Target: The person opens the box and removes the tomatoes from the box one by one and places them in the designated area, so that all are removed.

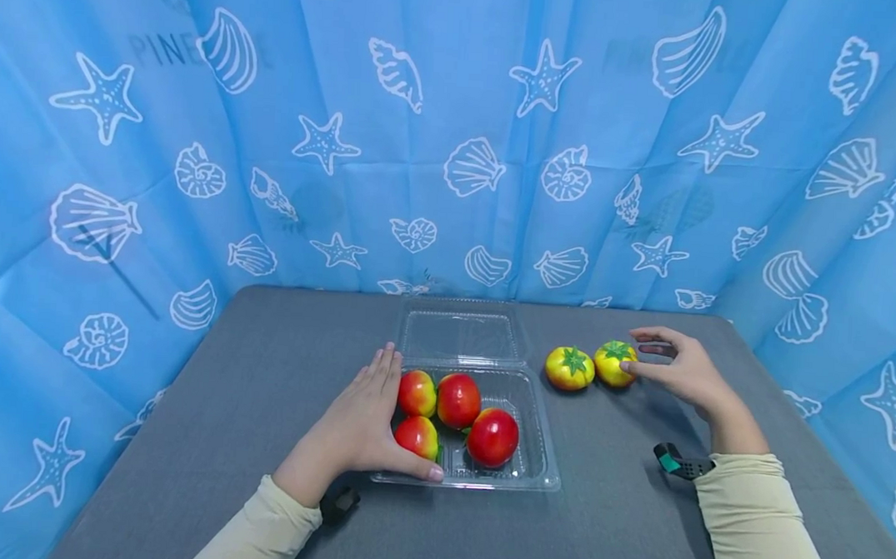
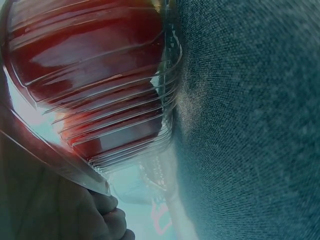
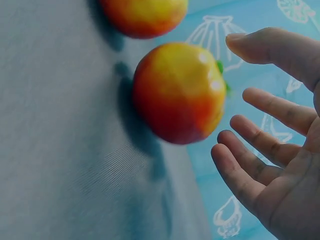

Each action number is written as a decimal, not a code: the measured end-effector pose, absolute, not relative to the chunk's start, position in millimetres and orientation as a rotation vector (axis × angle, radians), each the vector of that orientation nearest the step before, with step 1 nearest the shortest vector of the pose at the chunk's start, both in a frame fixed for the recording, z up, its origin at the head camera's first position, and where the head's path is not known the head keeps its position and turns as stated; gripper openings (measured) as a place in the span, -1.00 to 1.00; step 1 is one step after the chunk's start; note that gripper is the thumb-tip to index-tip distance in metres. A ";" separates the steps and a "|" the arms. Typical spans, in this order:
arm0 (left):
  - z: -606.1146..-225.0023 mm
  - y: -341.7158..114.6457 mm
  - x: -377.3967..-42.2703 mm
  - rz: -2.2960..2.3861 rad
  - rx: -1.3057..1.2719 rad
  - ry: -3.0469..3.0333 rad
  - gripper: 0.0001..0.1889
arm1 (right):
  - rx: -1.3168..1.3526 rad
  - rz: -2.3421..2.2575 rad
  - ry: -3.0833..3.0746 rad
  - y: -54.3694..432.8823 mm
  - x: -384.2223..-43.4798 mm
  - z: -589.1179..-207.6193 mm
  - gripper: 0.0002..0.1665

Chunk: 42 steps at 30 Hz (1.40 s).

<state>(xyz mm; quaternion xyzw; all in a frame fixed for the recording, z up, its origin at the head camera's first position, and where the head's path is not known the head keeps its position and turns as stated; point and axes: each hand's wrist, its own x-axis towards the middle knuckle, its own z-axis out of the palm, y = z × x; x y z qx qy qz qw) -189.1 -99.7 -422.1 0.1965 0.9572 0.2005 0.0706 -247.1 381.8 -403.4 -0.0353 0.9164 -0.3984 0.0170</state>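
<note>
A clear plastic clamshell box (image 1: pixel 535 433) lies on the table with its lid (image 1: pixel 461 334) folded back. Several red-and-yellow tomatoes sit in its base, among them a red tomato (image 1: pixel 493 438) on the right. My left hand (image 1: pixel 359 421) rests along the box's left side, fingers straight, thumb over the front rim. Right of the box two yellow-and-red tomatoes with green tops lie close together, a left tomato (image 1: pixel 569 368) and a right tomato (image 1: pixel 614 363). My right hand (image 1: pixel 677 369) is beside the right one, fingers spread; the right wrist view shows a gap between fingers and tomato (image 3: pixel 180 92).
A grey cloth (image 1: pixel 264 371) covers the table. Behind and around it hangs a blue curtain (image 1: pixel 450 221) with white shells and starfish. Black bands are on both wrists, with a dark wrist device (image 1: pixel 680 462) beneath the right one.
</note>
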 end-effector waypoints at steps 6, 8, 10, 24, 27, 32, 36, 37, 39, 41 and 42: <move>-421.9 -99.1 -190.1 0.593 0.592 2.883 0.57 | -0.137 -1.234 2.853 376.8 -244.0 -392.0 -0.16; -421.9 -98.9 -190.1 0.595 0.590 2.884 0.57 | -0.154 -1.237 2.850 374.1 -243.2 -388.8 -0.18; -422.0 -98.9 -189.8 0.596 0.589 2.885 0.57 | -0.177 -1.245 2.847 371.0 -242.0 -385.4 -0.20; -424.4 -99.1 -189.2 0.588 0.595 2.898 0.59 | -0.372 -1.282 2.853 349.4 -228.4 -363.7 -0.31; -424.6 -99.5 -188.7 0.593 0.597 2.895 0.59 | -0.419 -1.271 2.865 344.5 -226.8 -362.0 -0.34; -424.5 -100.0 -187.7 0.605 0.597 2.892 0.58 | -0.501 -1.267 2.874 335.0 -222.9 -358.4 -0.40; -424.4 -99.5 -187.9 0.613 0.591 2.891 0.58 | -0.544 -1.259 2.877 327.1 -220.3 -355.7 -0.42; -424.2 -99.3 -187.9 0.616 0.589 2.891 0.58 | -0.553 -1.254 2.878 325.3 -220.1 -355.2 -0.42; -423.7 -99.0 -187.8 0.624 0.587 2.891 0.58 | -0.566 -1.242 2.879 321.7 -219.0 -354.0 -0.43; -423.2 -98.9 -187.6 0.627 0.586 2.890 0.58 | -0.586 -1.230 2.878 317.6 -218.0 -353.2 -0.43; -423.1 -98.9 -187.5 0.626 0.587 2.891 0.59 | -0.602 -1.225 2.879 315.6 -217.6 -353.2 -0.44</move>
